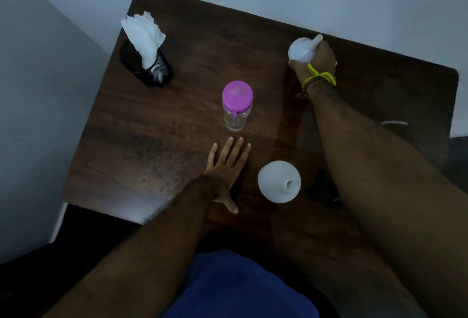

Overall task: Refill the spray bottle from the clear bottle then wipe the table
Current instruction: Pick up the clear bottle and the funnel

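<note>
A clear bottle [236, 112] with a purple lid stands upright in the middle of the dark wooden table [152, 140]. A white round spray bottle body [277, 181] stands nearer to me, its neck open and without a top. My left hand [225, 171] lies flat on the table with fingers spread, just in front of the clear bottle and left of the white body, touching neither. My right hand [316, 62] is at the far right of the table, closed around a white rounded piece with a narrow spout [302, 48]. I cannot tell whether that piece is the spray top or a funnel.
A black mesh holder [149, 69] with white tissues [144, 34] stands at the far left corner. A pale wall runs behind the table's far edge. A yellow band is on my right wrist. Blue cloth on my lap shows below the near edge.
</note>
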